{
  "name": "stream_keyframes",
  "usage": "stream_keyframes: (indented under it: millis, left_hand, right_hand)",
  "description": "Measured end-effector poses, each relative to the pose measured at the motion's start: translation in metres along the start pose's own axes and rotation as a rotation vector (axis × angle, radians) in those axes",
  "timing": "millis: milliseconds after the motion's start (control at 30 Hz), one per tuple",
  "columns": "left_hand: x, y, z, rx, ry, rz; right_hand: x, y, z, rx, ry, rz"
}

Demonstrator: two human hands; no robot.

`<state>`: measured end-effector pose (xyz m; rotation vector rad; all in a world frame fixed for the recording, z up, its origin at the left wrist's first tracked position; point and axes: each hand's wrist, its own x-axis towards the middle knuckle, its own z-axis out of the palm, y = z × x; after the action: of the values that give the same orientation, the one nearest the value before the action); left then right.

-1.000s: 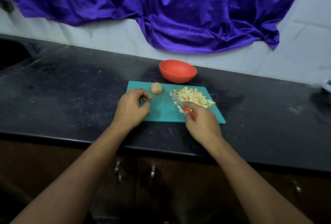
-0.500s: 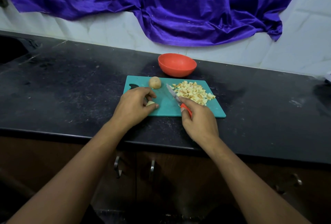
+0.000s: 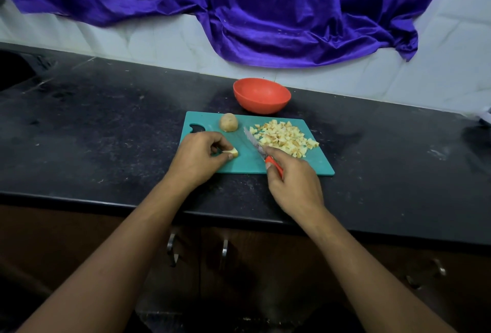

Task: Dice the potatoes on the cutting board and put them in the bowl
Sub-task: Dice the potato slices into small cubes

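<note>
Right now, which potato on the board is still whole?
The round potato far back on the cutting board, nearest the red bowl: skin intact. The left hand pinches a cut piece; the diced pile lies right of the knife.

Gap toward bowl (image 3: 261, 96): narrow, btwn whole potato (image 3: 228, 122) & diced pile (image 3: 284, 137); knife (image 3: 255, 144) in your R hand (image 3: 292, 186) pokes into it. Bare cutting board (image 3: 249, 163) strip btwn blade & your L hand (image 3: 198, 157) w/ potato piece (image 3: 232, 152). Counter (image 3: 106, 133) open L & R.

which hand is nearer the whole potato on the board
Left. The left hand is just in front of the whole potato, pinching a cut piece; the right hand, gripping the knife, is farther, in front and to its right.
</note>
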<state>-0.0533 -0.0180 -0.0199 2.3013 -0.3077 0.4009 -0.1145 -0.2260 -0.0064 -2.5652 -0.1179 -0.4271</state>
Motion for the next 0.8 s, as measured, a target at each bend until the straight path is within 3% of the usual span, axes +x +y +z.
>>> stream_keyframes:
  millis: [333, 800]
  left_hand:
    - [0.001, -0.002, -0.002, -0.066, 0.015, -0.024]
    - [0.001, -0.004, -0.003, -0.083, 0.018, 0.004]
  right_hand:
    - [0.005, -0.046, 0.004, -0.197, -0.114, -0.112]
    - [0.007, -0.053, 0.019, -0.376, -0.168, -0.130]
